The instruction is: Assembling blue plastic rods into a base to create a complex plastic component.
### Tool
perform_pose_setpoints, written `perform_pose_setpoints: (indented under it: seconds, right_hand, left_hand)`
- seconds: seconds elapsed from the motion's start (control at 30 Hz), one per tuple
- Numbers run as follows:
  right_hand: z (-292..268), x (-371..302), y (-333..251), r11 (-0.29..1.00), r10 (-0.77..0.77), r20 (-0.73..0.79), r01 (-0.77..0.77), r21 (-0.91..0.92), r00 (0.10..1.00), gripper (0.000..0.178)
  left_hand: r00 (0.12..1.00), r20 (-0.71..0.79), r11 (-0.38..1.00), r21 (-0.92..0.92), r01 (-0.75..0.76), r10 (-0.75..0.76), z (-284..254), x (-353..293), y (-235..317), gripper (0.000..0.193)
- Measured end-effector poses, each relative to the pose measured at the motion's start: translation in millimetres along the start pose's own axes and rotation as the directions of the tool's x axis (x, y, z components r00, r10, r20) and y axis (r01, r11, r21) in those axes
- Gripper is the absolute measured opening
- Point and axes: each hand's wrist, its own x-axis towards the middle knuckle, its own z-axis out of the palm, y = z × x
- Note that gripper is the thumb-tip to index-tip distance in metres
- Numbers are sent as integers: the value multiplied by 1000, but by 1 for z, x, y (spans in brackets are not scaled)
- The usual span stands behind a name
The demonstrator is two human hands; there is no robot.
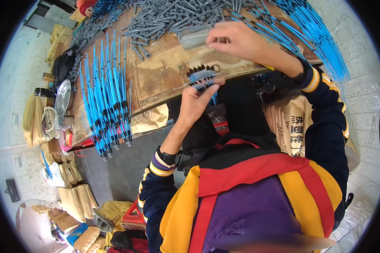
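My left hand (193,103) is closed around a fanned bundle of thin blue rods (202,78) at the table's front edge. Their dark tips point up, and blue stems show below my fingers. Above and to the right, my right hand (236,40) is held over the table with thumb and fingertips bent together. Whatever it pinches, if anything, is too small to make out. Just left of its fingers lies a clear plastic tray (194,39) with pale contents that I cannot tell apart.
A large pile of grey plastic plugs (173,17) covers the back of the wooden table (156,80). Bundles of blue rods with black collars lie at the left (107,92) and far right (314,31). A metal bowl (63,98) stands past the left edge; sacks (291,122) stand right of my legs.
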Motion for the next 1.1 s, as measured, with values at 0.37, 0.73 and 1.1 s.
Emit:
perform_pose_setpoints:
  seconds: [0.37,0.73,1.1]
  right_hand:
    - [0,-49,-50,994,47,62,-53,97,997,42]
    - [1,-50,-51,989,69,116,-83,121,991,51]
    - [5,-47,-47,999,-3,67,0,44,998,41]
  left_hand:
    - [1000,-20,998,-56,16,-17,-6,-5,-6,20]
    - [1000,-3,997,-79,-14,13,-5,-3,-3,20]
    - [1000,9,995,-103,-16,17,-6,-2,-3,19]
